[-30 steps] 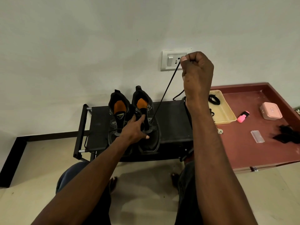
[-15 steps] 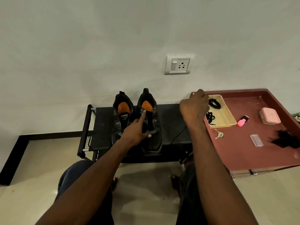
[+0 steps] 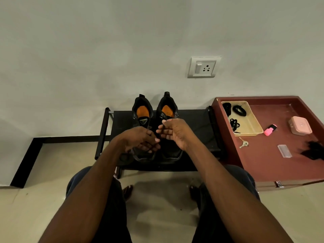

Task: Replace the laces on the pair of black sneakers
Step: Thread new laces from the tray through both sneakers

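Two black sneakers with orange insoles, the left sneaker [image 3: 142, 113] and the right sneaker [image 3: 167, 109], stand side by side on a low black rack [image 3: 192, 123] against the wall. My left hand [image 3: 140, 141] hovers over the front of the left sneaker with its fingers loosely curled. My right hand [image 3: 173, 132] is over the right sneaker's tongue, thumb and fingers slightly apart. Neither hand plainly holds anything. Black laces [image 3: 238, 110] lie coiled in a beige tray [image 3: 252, 123] to the right.
The tray sits on a maroon table [image 3: 271, 163] beside a pink highlighter [image 3: 270, 129], a pink box [image 3: 300, 125], keys [image 3: 243, 143], a clear plastic piece [image 3: 284, 151] and a black bundle [image 3: 313, 151]. A wall socket [image 3: 203, 67] is above. My knees and bare feet are below the rack.
My right hand pulled a black lace up and out, carried it to the tray, then came back to the right sneaker. My left hand slid from the right sneaker's tongue toward the left sneaker.
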Demonstrator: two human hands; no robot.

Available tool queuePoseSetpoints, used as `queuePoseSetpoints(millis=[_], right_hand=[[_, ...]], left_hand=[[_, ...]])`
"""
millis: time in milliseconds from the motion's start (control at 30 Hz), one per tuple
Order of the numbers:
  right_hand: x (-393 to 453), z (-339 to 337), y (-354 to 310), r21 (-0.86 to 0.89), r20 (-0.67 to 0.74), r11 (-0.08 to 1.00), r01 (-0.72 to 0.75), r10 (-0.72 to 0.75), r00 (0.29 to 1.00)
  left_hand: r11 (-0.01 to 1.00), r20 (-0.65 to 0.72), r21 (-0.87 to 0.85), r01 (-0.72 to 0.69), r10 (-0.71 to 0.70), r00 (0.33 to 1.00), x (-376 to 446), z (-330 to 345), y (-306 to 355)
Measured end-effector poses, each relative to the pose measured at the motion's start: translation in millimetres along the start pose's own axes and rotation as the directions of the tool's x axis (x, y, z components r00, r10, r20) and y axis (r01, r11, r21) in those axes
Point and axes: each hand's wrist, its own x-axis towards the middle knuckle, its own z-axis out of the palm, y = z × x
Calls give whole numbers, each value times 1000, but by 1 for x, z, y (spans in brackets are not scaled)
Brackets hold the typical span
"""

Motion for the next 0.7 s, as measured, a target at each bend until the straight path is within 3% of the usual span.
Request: queuePoseSetpoints(millis=[100, 133, 200, 267, 367, 500, 567, 600, 633, 700], right_hand=[[-6, -2, -18, 26, -3, 987, 160, -160, 987], [-8, -3, -24, 9, 34, 981, 196, -196, 980], [-12, -2, -32, -32, 158, 970, 241, -234, 959], [-12, -4, -39, -15, 216, 963, 268, -259, 941], [-4, -20, -48, 108, 77, 950, 292, -301, 951], [14, -58, -55, 228, -169, 904, 361, -328, 929], [20, -74, -58, 257, -268, 890, 378, -310, 912], [22, -80, -59, 238, -305, 898, 369, -292, 907], [23, -84, -59, 185, -331, 919, 349, -276, 902], [26, -88, -55, -2, -335, 963, 269, -254, 908]], left_hand=[[990, -314, -30, -138, 122, 942, 11, -13, 2], [968, -315, -95, -231, 191, 930, 14, -11, 5], [872, -186, -316, -373, 329, 926, 19, -1, 10], [806, -86, -436, -401, 406, 910, 21, 11, 17], [813, -110, -395, -428, 420, 901, 26, 13, 21], [869, -433, -276, -410, 268, 861, 35, -6, 20], [956, -579, -73, -285, 192, 792, 39, -18, 13], [985, -649, 114, -131, 174, 740, 40, -25, 7], [945, -704, 319, 76, 183, 686, 41, -31, -1], [717, -749, 552, 425, 203, 631, 36, -30, -11]])
